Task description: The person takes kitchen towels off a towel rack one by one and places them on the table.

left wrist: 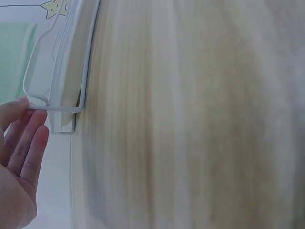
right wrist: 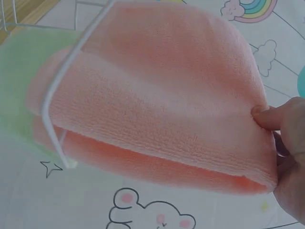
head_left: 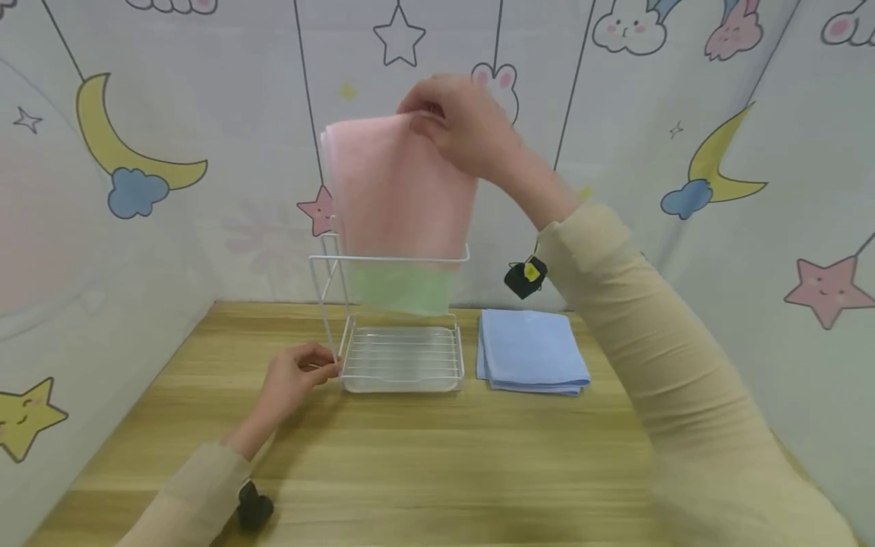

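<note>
My right hand [head_left: 465, 125] pinches the top edge of a folded pink towel [head_left: 403, 190], held up above the white wire rack [head_left: 390, 259]. The towel's lower part hangs behind the rack's front top bar; the right wrist view shows that bar crossing the fuzzy pink towel [right wrist: 162, 105]. Below it hangs a light green cloth [head_left: 403, 289], its upper part hidden by the pink one. With thumb and fingertips, my left hand [head_left: 294, 384] pinches the rack's lower left wire; in the left wrist view this hand [left wrist: 24, 157] grips the wire frame [left wrist: 57, 109].
A folded blue towel [head_left: 529, 351] lies on the wooden table [head_left: 410, 471], right of the rack. A shallow clear tray [head_left: 403, 385] forms the rack's base. Behind stands a white curtain [head_left: 246, 152] printed with moons and stars. A small black object [head_left: 254, 507] is by the left sleeve.
</note>
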Demonstrator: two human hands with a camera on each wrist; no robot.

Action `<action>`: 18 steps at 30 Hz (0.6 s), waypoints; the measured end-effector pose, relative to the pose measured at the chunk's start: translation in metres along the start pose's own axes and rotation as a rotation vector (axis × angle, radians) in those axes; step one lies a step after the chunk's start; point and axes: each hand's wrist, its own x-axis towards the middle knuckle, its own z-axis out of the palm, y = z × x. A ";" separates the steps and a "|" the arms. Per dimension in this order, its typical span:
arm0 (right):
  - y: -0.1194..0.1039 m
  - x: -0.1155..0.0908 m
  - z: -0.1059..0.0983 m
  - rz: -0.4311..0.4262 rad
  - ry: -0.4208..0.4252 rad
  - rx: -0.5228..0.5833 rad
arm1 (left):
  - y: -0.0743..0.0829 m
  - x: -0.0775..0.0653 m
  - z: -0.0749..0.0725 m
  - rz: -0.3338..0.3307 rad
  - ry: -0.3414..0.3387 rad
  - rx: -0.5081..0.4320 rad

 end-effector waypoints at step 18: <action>0.026 -0.015 -0.113 0.230 0.122 -0.292 | 0.003 -0.003 -0.004 -0.039 0.001 0.007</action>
